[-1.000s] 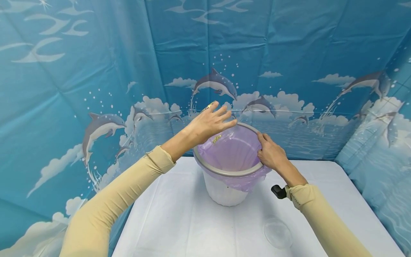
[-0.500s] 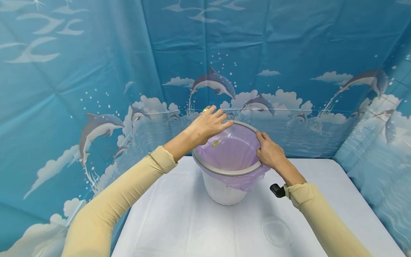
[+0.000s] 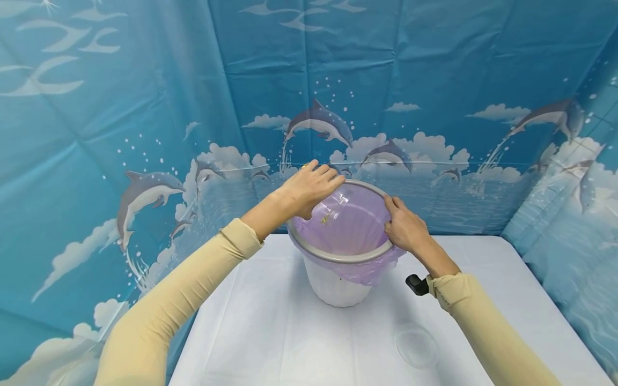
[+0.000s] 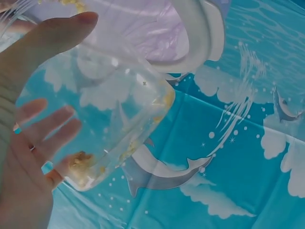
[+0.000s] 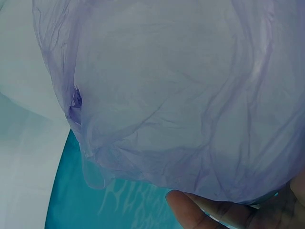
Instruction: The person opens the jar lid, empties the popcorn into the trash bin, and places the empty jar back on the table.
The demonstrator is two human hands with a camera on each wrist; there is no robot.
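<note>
The person's two hands are well apart, each with a grip at the bucket (image 3: 336, 287), which stands upright on the desk (image 3: 270, 332) with a purple liner (image 3: 350, 228) folded over its rim. The left hand (image 3: 311, 187) clasps a clear container (image 4: 105, 114) between thumb and fingers, over the left side of the bucket's mouth; yellow scraps (image 4: 82, 166) cling inside the container. The right hand (image 3: 407, 225) grips the bucket's rim on the right. A flat clear disc (image 3: 416, 347), perhaps the container's lid, lies on the desk to the near right of the bucket. The step in hand looks like emptying the container into the liner; how much has dropped cannot be told. The next move probably calls for a shake or tap over the bucket's mouth, with the right hand steadying the rim.
</note>
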